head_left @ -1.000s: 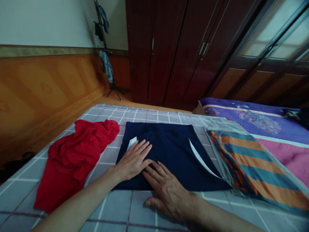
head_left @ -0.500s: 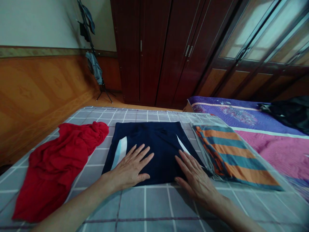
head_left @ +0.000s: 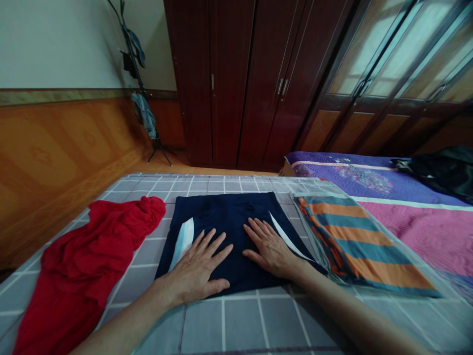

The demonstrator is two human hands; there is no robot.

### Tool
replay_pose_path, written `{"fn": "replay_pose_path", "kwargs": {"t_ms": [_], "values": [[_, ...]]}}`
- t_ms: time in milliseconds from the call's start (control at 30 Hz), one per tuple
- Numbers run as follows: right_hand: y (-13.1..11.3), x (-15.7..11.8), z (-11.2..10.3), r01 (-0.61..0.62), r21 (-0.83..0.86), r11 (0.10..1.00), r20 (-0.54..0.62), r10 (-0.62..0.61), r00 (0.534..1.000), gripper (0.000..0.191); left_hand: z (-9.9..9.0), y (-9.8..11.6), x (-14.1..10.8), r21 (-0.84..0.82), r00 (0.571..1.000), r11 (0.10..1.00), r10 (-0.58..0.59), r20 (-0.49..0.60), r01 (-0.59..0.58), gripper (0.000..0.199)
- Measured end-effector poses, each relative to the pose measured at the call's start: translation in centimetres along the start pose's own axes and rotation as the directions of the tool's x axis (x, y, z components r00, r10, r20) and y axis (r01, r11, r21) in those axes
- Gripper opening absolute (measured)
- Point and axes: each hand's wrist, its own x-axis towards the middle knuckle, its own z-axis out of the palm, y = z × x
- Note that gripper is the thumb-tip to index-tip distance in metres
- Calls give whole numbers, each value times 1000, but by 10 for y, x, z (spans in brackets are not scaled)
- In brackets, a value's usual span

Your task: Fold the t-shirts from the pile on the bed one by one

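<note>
A folded navy blue garment with white and pale-blue side panels lies flat in front of me on a grey checked bedsheet. My left hand rests palm down on its left half, fingers spread, partly over the pale panel. On the right half lies my right hand, also palm down with the fingers stretched out, beside the narrow white stripe. Neither hand grips anything. What kind of garment it is, I cannot tell for certain.
A crumpled red cloth lies to the left. To the right is a folded orange-and-teal striped garment. Beyond stand a dark red wardrobe and a coat stand. A purple and pink bedspread holds a black item.
My right hand has slid up and inward, toward the middle of the navy garment. My left hand stays about where it was on the cloth. The view has tilted slightly.
</note>
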Motion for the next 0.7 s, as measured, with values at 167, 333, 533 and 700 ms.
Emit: {"fn": "replay_pose_path", "kwargs": {"t_ms": [167, 333, 533, 700], "values": [[46, -7, 9, -226, -73, 971, -14, 226, 974, 69, 0, -2, -2, -9, 1000, 1000, -2, -5, 2, 76], [38, -10, 1, -315, -117, 942, -86, 306, 948, 65, -4, 2, -1, -34, 1000, 999, -2, 0, 2, 79], [-14, 26, -4, 23, 4, 1000, 3, -23, 1000, 54, -7, 13, 5, -56, 997, 997, 55, 61, -52, 80], [13, 42, 3, -71, -17, 997, 31, 71, 997, 61, -4, 9, 1, -19, 999, 1000, 12, 33, -11, 75]]}}
